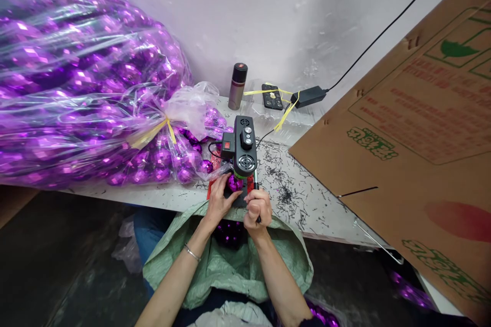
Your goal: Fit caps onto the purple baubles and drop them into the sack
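A small black bench machine (238, 143) with a red switch and round vents stands at the table's front edge. Under its head sits a shiny purple faceted ball (235, 183), pinched between the thumb and fingers of my left hand (218, 199). My right hand (259, 208) is closed round the lever handle (256, 183) on the machine's right side. Below both hands, a green woven sack (295, 258) hangs open in my lap, with purple balls (229, 232) inside. The ball's underside is hidden.
A large clear bag of purple balls (88, 81) fills the left. Small dark pins (286, 191) litter the table (330, 214) at right. Behind stand a bottle (238, 86), a phone (272, 96) and a power adapter (309, 96). A cardboard box (399, 163) leans in from the right.
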A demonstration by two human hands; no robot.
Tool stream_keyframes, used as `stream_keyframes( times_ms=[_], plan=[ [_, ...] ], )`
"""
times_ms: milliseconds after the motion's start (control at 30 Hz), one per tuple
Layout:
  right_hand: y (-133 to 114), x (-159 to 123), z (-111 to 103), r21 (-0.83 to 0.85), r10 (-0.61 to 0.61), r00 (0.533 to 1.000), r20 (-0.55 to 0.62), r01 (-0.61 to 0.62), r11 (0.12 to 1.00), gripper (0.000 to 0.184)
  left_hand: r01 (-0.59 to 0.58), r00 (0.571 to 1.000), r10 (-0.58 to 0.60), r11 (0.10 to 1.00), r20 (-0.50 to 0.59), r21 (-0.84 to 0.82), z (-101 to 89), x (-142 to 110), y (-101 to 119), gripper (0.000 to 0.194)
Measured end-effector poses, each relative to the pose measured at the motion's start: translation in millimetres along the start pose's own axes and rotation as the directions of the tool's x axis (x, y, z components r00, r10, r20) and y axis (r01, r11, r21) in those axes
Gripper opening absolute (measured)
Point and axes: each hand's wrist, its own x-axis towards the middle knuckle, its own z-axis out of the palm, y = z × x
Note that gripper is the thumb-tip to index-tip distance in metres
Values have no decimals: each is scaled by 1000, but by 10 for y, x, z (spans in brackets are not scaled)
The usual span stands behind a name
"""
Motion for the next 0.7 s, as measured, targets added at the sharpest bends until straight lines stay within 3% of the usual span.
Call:
stream_keyframes(
  times_ms=[533,700],
  plan=[
    [28,-26,84,39,-43,999,-18,43,998,30,-12,1000,12,999,2,-40,-25,35,-2,55],
    [-170,303,20,49,41,999,-28,-40,998,29,-3,1000,4,999,18,-51,-38,68,-8,54]
  ],
)
